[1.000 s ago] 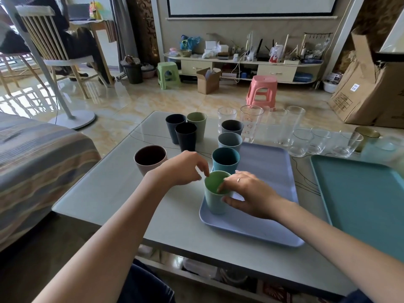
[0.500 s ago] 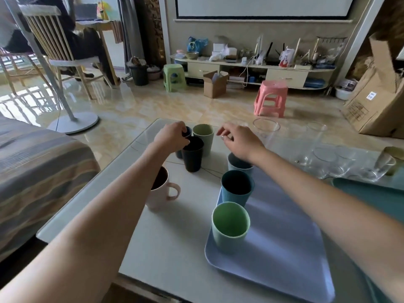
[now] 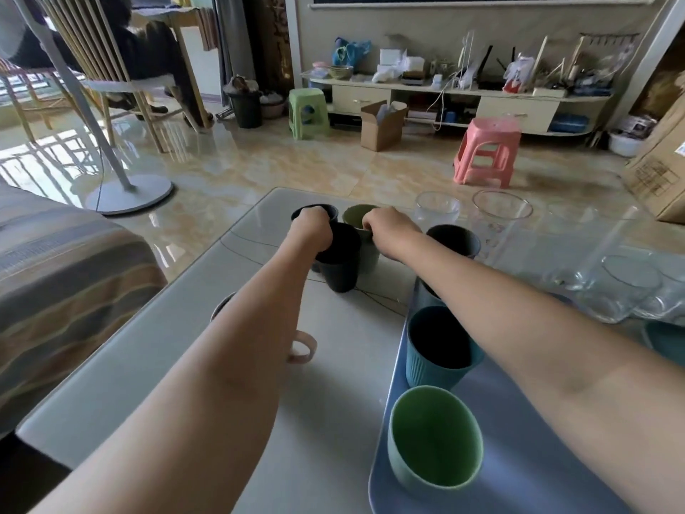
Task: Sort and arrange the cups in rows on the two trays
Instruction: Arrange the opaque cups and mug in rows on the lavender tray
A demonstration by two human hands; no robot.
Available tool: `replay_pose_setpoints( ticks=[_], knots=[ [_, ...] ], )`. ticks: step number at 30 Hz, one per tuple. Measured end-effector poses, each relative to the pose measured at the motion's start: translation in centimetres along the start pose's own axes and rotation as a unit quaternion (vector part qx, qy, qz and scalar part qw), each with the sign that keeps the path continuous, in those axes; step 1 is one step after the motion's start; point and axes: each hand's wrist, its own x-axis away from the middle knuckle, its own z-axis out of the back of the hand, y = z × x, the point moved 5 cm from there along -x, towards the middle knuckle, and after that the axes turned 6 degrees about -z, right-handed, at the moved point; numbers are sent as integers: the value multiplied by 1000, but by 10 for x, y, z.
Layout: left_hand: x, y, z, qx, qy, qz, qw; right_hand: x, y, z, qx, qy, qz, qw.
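Observation:
My left hand (image 3: 313, 228) curls over the rim of the far dark blue cup (image 3: 326, 210), just behind a black cup (image 3: 339, 265). With my right hand (image 3: 389, 224) I pinch the rim of the olive green cup (image 3: 356, 214) beside it. On the blue-grey tray (image 3: 519, 450) a row runs away from me: a light green cup (image 3: 433, 439), a teal ribbed cup (image 3: 441, 350), then a cup mostly hidden by my right arm and a dark grey cup (image 3: 454, 239). A pink mug (image 3: 302, 346) sits under my left forearm.
Several clear glasses (image 3: 500, 213) stand along the far right of the table, some low ones (image 3: 626, 287) nearer. A corner of the teal tray (image 3: 667, 339) shows at the right edge. A striped sofa (image 3: 55, 272) lies left of the table.
Both hands left the light green cup on the tray and reached to the far group of cups. The left settled on the dark blue cup, the right moved onto the olive one.

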Motion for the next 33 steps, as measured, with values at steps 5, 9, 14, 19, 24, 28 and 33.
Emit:
replay_pose_setpoints(
  ticks=[5, 9, 14, 19, 24, 28, 33],
  knots=[
    [25, 9, 33, 61, 150, -33, 986, 26, 1, 38, -115, 91, 37, 988],
    [81, 34, 75, 135, 259, -60, 955, 76, 15, 96, -235, 218, 53, 946],
    [174, 56, 85, 300, 331, -17, 895, 180, 55, 158, -262, 338, 17, 904],
    [237, 58, 55, 444, 325, 23, 835, 265, 120, 147, -197, 340, -33, 919],
    [257, 72, 32, 703, 201, 89, 676, 280, 164, 92, -166, 258, -82, 948],
    [262, 53, 26, 721, 242, 120, 638, 266, 184, 59, -141, 211, -78, 964],
    [238, 59, 32, 710, 260, 90, 648, 232, 184, 62, -134, 219, -68, 964]
  ],
)
